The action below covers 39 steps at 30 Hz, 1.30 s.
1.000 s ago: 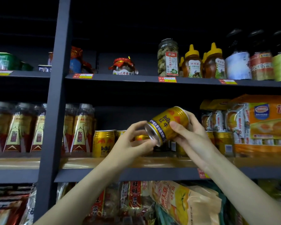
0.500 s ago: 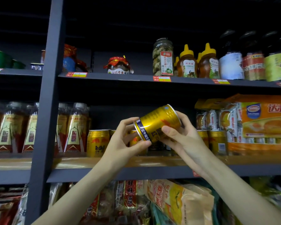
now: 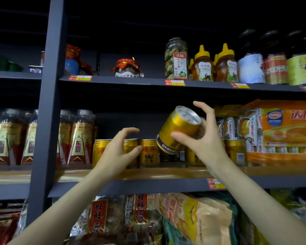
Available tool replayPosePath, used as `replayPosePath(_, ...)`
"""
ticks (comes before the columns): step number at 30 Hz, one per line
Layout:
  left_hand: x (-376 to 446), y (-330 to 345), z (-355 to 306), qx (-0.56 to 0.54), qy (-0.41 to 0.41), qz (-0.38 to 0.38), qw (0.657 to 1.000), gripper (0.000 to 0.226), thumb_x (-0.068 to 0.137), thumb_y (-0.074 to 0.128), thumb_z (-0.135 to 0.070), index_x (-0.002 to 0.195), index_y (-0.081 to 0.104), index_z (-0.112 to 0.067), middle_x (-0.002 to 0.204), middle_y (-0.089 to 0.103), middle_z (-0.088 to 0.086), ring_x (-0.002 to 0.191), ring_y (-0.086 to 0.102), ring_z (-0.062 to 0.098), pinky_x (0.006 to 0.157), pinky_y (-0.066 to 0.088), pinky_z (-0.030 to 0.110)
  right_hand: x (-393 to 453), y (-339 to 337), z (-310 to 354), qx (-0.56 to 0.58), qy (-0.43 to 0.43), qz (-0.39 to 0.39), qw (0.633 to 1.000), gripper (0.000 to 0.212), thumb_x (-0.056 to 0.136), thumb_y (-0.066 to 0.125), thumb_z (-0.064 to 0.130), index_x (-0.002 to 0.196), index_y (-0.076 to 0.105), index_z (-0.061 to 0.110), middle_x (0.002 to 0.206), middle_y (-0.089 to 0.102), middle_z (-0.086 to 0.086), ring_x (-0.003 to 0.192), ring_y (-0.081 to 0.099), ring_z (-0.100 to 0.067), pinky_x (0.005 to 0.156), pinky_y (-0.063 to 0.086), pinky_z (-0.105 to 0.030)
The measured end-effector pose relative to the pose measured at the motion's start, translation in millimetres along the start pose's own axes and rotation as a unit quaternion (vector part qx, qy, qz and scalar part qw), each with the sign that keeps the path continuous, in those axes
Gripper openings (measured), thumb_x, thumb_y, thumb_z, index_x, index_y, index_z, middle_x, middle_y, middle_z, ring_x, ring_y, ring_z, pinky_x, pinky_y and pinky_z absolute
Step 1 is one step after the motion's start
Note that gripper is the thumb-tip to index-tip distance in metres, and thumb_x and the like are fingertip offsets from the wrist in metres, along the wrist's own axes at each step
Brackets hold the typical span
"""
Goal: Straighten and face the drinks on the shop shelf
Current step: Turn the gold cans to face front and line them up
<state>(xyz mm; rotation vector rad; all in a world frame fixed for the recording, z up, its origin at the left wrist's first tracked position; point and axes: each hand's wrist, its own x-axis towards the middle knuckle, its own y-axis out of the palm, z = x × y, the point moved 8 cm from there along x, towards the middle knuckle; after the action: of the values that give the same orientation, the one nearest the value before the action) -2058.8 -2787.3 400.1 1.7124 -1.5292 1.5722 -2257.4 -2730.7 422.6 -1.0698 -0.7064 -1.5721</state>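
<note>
Since half a second ago the can has swung round in the right hand: its silver top, which pointed away and up to the right, now tips up toward the camera, and the blue band at its base points down toward the row of cans. Meanwhile the left hand has let go of the can and drawn back to the left; it hovers with fingers spread and loosely curved, holding nothing, in front of the left end of the row. My reading is that the can is being righted, so it is close to being set down upright.

Only the right hand has the can, its grip a pinch with the thumb across the near side and fingers behind, the index finger lifted clear above the top. Held tilted, the can hangs above the row, over a gap just right of the can whose red logo faces out.

It is gold with a ribbed silver lid and a blue band of print near the base; its front label is not readable from here.
</note>
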Motion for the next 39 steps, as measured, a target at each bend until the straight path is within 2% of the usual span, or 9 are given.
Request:
replayPosePath(3,2,-4,1,0.041,0.011,-0.009,0.999,0.044,0.09,0.058,-0.019,0.13,0.045,-0.027,0.139,0.043,-0.009,0.125,0.035,-0.001,0.105,0.028,0.02,0,11,-42,0.256,0.248,-0.01,0.934,0.049,0.079,0.066,0.037,0.124,0.053,0.025,0.12,0.062,-0.009,0.101,0.065,-0.02,0.077,0.054,-0.032)
replayPosePath(7,10,-4,16,0.178,0.021,0.006,0.984,0.038,0.092,0.054,-0.024,0.129,0.048,-0.029,0.145,0.039,-0.005,0.141,0.02,0.015,0.117,0.004,0.041,2,21,-59,0.298,0.339,0.017,0.892,0.048,0.083,0.063,0.042,0.125,0.054,0.019,0.116,0.066,-0.011,0.102,0.066,-0.023,0.077,0.055,-0.035)
replayPosePath(10,11,-3,34,0.269,0.024,0.012,0.963,0.036,0.092,0.052,-0.029,0.128,0.052,-0.026,0.141,0.045,-0.003,0.139,0.027,0.02,0.115,0.0,0.043,8,22,-61,0.241,0.303,0.04,0.921,0.045,0.082,0.062,0.041,0.121,0.055,0.019,0.118,0.063,-0.011,0.103,0.065,-0.023,0.077,0.054,-0.033)
replayPosePath(13,5,-1,41,0.335,0.065,-0.001,0.94,0.037,0.087,0.04,-0.035,0.108,0.067,-0.021,0.117,0.064,0.0,0.12,0.051,0.023,0.11,0.016,0.05,12,23,-60,0.105,0.245,0.059,0.962,0.039,0.078,0.065,0.039,0.113,0.056,0.024,0.116,0.062,-0.006,0.104,0.062,-0.021,0.085,0.051,-0.035)
replayPosePath(17,2,1,42,0.364,0.076,-0.03,0.928,0.038,0.085,0.035,-0.031,0.098,0.069,-0.02,0.108,0.068,-0.003,0.108,0.056,0.022,0.107,0.022,0.048,17,33,-60,-0.068,0.183,0.063,0.979,0.029,0.083,0.066,0.04,0.105,0.053,0.029,0.11,0.061,0.001,0.101,0.06,-0.016,0.084,0.051,-0.034)
replayPosePath(26,3,6,42,0.386,0.091,-0.02,0.918,0.038,0.085,0.034,-0.029,0.1,0.067,-0.019,0.112,0.068,-0.003,0.111,0.056,0.024,0.104,0.017,0.047,32,70,-52,-0.323,0.087,0.076,0.939,0.04,0.079,0.064,0.053,0.102,0.042,0.027,0.099,0.053,0.007,0.097,0.05,-0.012,0.086,0.049,-0.035)
replayPosePath(32,5,2,43,0.389,0.09,-0.031,0.916,0.038,0.083,0.035,-0.03,0.104,0.065,-0.018,0.105,0.068,-0.002,0.107,0.056,0.022,0.104,0.017,0.044,30,85,-74,-0.359,0.115,0.081,0.923,0.046,0.075,0.071,0.052,0.099,0.044,0.022,0.09,0.049,0.008,0.08,0.043,-0.007,0.056,0.036,-0.019)
replayPosePath(36,5,-2,44,0.363,0.089,-0.047,0.926,0.04,0.08,0.036,-0.031,0.109,0.06,-0.017,0.098,0.067,0.0,0.105,0.058,0.024,0.104,0.016,0.041,28,96,-85,-0.382,0.126,0.176,0.899,0.056,0.076,0.071,0.049,0.117,0.043,0.024,0.12,0.045,-0.002,0.106,0.048,-0.016,0.081,0.046,-0.029)
replayPosePath(39,6,-3,46,0.35,0.085,-0.048,0.932,0.043,0.08,0.036,-0.032,0.112,0.059,-0.016,0.099,0.066,0.0,0.105,0.057,0.024,0.104,0.016,0.04,25,96,-86,-0.412,0.132,0.27,0.86,0.076,0.078,0.073,0.039,0.141,0.031,0.025,0.15,0.024,-0.002,0.134,0.033,-0.022,0.105,0.036,-0.037)
